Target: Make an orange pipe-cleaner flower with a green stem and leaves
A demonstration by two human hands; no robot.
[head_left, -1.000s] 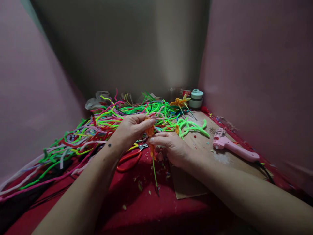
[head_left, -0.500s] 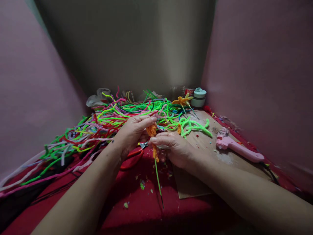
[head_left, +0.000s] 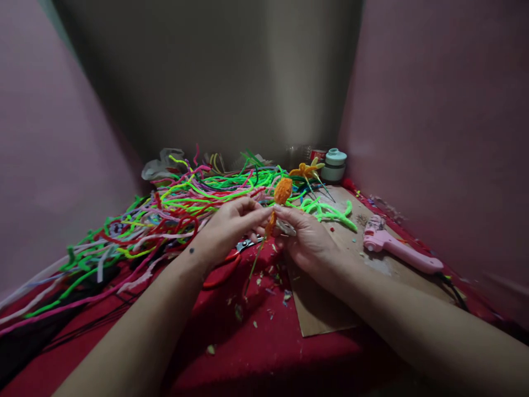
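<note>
Between my two hands is an orange pipe-cleaner flower [head_left: 283, 191], its fuzzy bud upright above my fingertips. A thin green stem runs down from it and tilts to the lower left. My left hand [head_left: 231, 223] is closed, thumb and fingers pinching the flower just below the bud. From the other side my right hand [head_left: 308, 240] pinches the same spot, fingertips touching those of the left. Something pale shows under my right fingers, too unclear to name. Red-handled scissors [head_left: 225, 273] lie below my left hand, partly hidden by it.
A large heap of coloured pipe cleaners [head_left: 198, 187] spreads at the back and left. On the right, a pink glue gun [head_left: 397, 251] lies on a brown board [head_left: 322, 314]. Behind it stand an orange flower [head_left: 306, 170] and a pale green container [head_left: 334, 164]. Scraps dot the red cloth [head_left: 248, 353].
The flower has risen and shifted right, and its bud now shows clear above my fingers. Its stem has swung to the lower left. My left hand has slid down from the bud.
</note>
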